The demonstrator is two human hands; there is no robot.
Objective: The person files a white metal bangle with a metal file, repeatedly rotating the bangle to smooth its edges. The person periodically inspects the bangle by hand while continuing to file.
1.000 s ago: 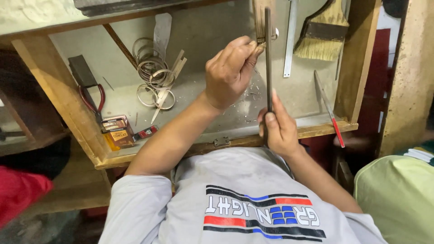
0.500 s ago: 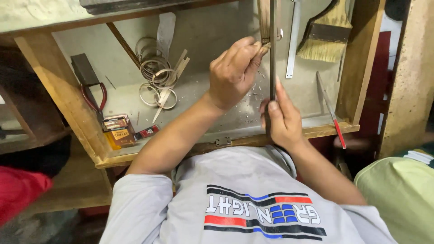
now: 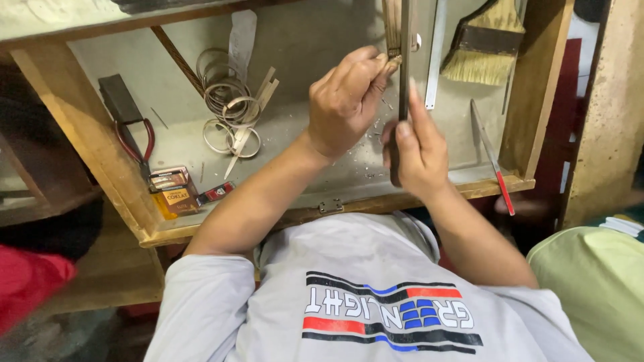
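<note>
Head view: a person bent over a wooden workbench tray, seen from above.
File: long dark metal file (image 3: 404, 60), upright at upper centre, gripped at its lower end by the right hand (image 3: 416, 151), fingers closed round it.
Workpiece: small thin brownish strip (image 3: 391, 30), pinched by the left hand (image 3: 345, 100) just left of the file.
Change: both hands sit slightly higher and closer together than half a second ago.
Surface: grey tray floor (image 3: 302, 40) strewn with pale shavings.
Around: metal wire rings (image 3: 225, 100) at upper left, red-handled pliers (image 3: 134, 144) left, straw-bristled brush (image 3: 486, 40) upper right.
</note>
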